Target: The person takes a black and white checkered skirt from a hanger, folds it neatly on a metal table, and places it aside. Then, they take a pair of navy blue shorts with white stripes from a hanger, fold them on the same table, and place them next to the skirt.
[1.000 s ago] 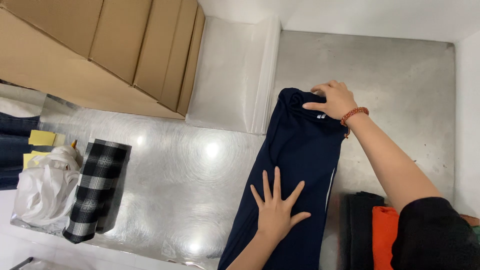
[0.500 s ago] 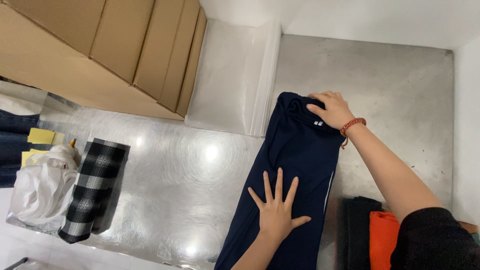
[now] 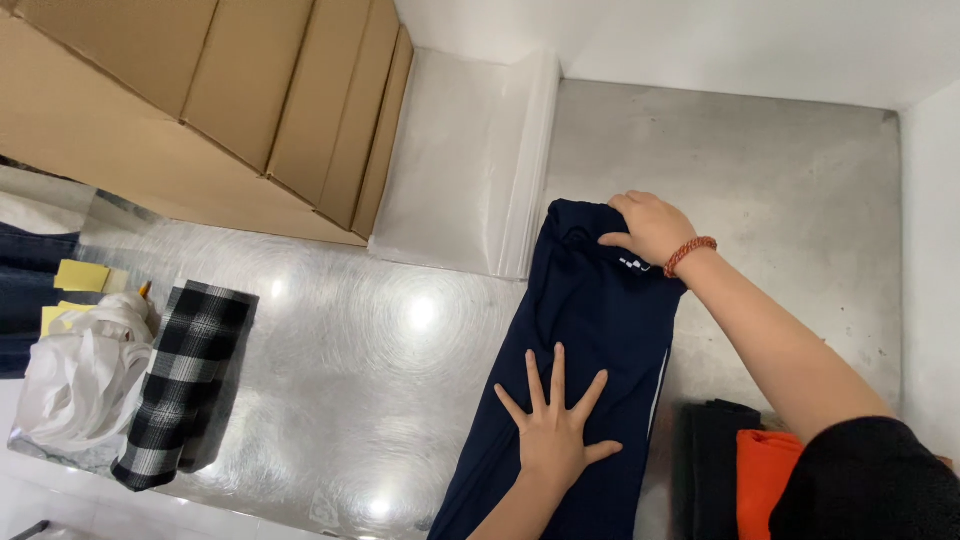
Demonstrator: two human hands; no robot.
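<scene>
Left hand lies flat, fingers spread, palm down on the lower middle of the navy garment. Right hand, a beaded bracelet at the wrist, is closed on the garment's top end, fingers curled over the cloth.

Change over the last second: the right hand has slid slightly down and toward the person, taking the top end with it; the left hand has kept its place. The cloth looks flatter under the palm. Judgement: smoothing or folding of the long strip is under way, with the top end being worked.

The garment lies lengthwise on the steel counter, right of centre, its lower end out of frame.

Edges: the clear plastic sheet is just beside the garment's top left corner. Folded dark and orange cloth sits close on the lower right. Open counter lies above the garment and to its left, as far as the plaid cloth and white bag. Cardboard boxes are well apart.
</scene>
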